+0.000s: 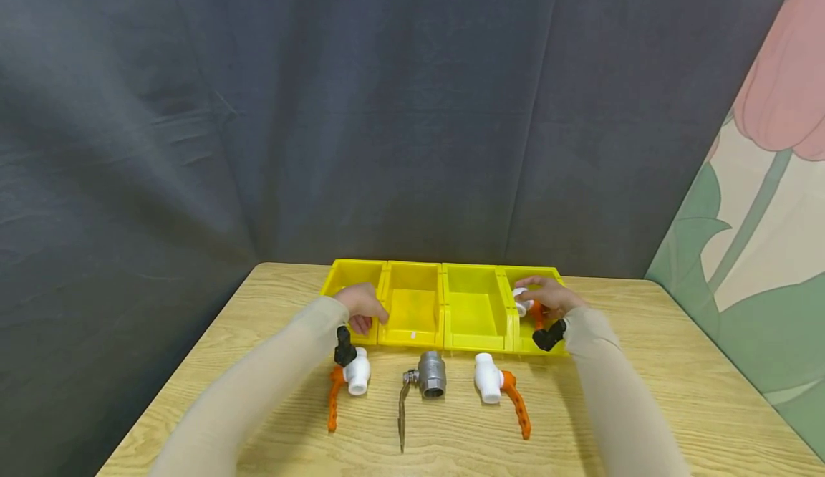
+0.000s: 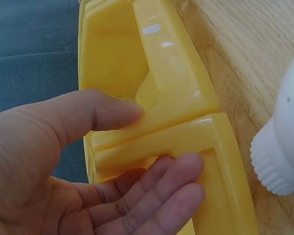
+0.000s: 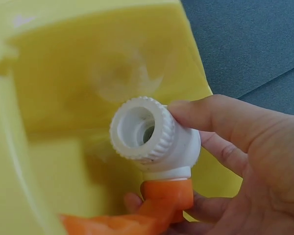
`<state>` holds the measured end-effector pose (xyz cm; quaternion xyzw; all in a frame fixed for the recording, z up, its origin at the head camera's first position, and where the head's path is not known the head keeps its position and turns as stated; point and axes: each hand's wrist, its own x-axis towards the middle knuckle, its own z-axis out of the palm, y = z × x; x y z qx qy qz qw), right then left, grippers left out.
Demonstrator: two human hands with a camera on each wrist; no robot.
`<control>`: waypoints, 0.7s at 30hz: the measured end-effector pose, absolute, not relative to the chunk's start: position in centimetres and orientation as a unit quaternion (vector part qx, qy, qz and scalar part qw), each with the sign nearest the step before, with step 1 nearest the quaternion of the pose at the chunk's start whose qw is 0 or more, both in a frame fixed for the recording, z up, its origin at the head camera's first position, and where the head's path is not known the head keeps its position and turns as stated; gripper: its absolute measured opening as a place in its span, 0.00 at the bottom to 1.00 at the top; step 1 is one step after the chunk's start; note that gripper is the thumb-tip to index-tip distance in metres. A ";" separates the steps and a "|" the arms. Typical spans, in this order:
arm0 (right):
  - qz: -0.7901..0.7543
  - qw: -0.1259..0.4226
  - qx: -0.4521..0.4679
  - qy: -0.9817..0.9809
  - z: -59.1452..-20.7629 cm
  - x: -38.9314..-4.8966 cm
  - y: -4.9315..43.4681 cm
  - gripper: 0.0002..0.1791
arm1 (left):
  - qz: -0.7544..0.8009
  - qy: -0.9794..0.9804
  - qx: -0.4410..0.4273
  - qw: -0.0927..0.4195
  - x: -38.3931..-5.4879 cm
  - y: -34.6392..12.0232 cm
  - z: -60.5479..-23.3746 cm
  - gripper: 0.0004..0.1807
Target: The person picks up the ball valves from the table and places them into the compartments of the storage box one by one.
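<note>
Tabletop (image 1: pixel 464 445): light, wood-grained surface across the lower part of the frame.
Yellow bins (image 1: pixel 442 309): four in a side-by-side row, centre, near the tabletop's far edge.
Left white valve (image 1: pixel 358 373): lower frame, left of centre; orange handle (image 1: pixel 333 402) pointing downward.
Metal valve (image 1: pixel 432 373): lower centre; lever (image 1: pixel 402 416) at its left.
Right white valve (image 1: pixel 488 378): lower frame, right of centre; orange handle slanting lower right.

No lettering or numbers can be read
</note>
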<state>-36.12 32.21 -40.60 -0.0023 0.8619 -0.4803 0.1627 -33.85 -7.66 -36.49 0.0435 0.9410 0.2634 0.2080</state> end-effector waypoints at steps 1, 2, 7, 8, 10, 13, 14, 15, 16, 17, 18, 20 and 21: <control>-0.478 0.164 0.000 0.863 -40.6 -36.1 32.2 0.30 | 0.263 0.941 0.044 0.208 -33.8 -7.7 -36.5 0.13; -0.474 0.164 -0.001 0.865 -40.6 -36.1 32.2 0.30 | 0.263 0.941 0.045 0.208 -33.8 -7.7 -36.4 0.13; -0.480 0.157 0.004 0.863 -40.8 -36.1 31.9 0.29 | 0.262 0.941 0.046 0.208 -33.9 -7.8 -36.4 0.13; -0.482 0.153 0.003 0.863 -40.9 -36.1 31.9 0.29 | 0.261 0.942 0.045 0.207 -34.0 -7.8 -36.5 0.13; -0.488 0.150 0.002 0.860 -41.1 -36.2 31.8 0.29 | 0.259 0.942 0.044 0.208 -34.1 -7.8 -36.5 0.13; -0.495 0.148 0.006 0.856 -41.4 -36.2 31.7 0.28 | 0.257 0.943 0.043 0.208 -34.2 -7.7 -36.7 0.13; -0.495 0.149 0.007 0.856 -41.5 -36.2 31.7 0.28 | 0.256 0.943 0.043 0.208 -34.2 -7.7 -36.9 0.13; -0.497 0.151 0.009 0.854 -41.6 -36.2 31.7 0.28 | 0.255 0.943 0.044 0.207 -34.3 -7.7 -37.0 0.13; -0.497 0.152 0.011 0.854 -41.6 -36.2 31.7 0.28 | 0.255 0.944 0.044 0.206 -34.3 -7.8 -37.1 0.13; -0.496 0.152 0.014 0.855 -41.7 -36.2 31.7 0.28 | 0.254 0.944 0.044 0.205 -34.3 -7.8 -37.1 0.13; -0.495 0.153 0.015 0.855 -41.7 -36.2 31.7 0.28 | 0.254 0.944 0.044 0.205 -34.3 -7.8 -37.1 0.13; -0.489 0.153 0.018 0.858 -41.7 -36.2 31.6 0.29 | 0.255 0.944 0.045 0.205 -34.2 -7.8 -37.0 0.13; -0.486 0.153 0.019 0.861 -41.6 -36.1 31.6 0.29 | 0.256 0.944 0.045 0.205 -34.2 -7.8 -36.9 0.13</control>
